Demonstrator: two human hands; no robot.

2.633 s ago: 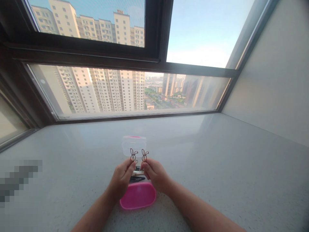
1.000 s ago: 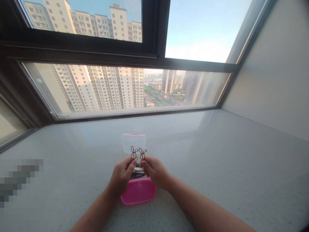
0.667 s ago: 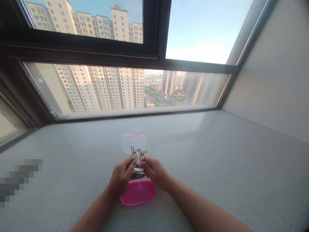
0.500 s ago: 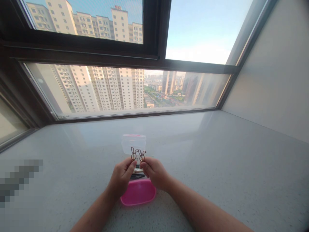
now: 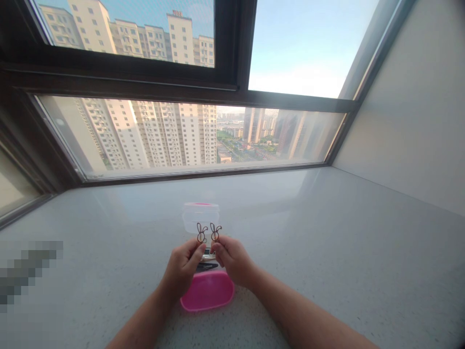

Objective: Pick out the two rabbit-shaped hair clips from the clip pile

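Pinching first bunny clip [image 5: 201,233] upright in left hands-side grip, left hand [image 5: 183,271] closed on its base. Same for right hand [image 5: 232,259] with second bunny clip [image 5: 215,232], just beside it. Held above pink lid [image 5: 208,296] on tabletop [image 5: 327,242], in front of clear box [image 5: 201,215].

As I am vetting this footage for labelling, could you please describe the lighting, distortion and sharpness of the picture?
Head view: daylight through the window backlights everything, leaving a soft sheen on the sill; head view: wide-angle stretch splays the window frame; head view: the left hand and right hand, pinching rabbit clips, look dim but sharp; a pixelated patch masks the left edge.
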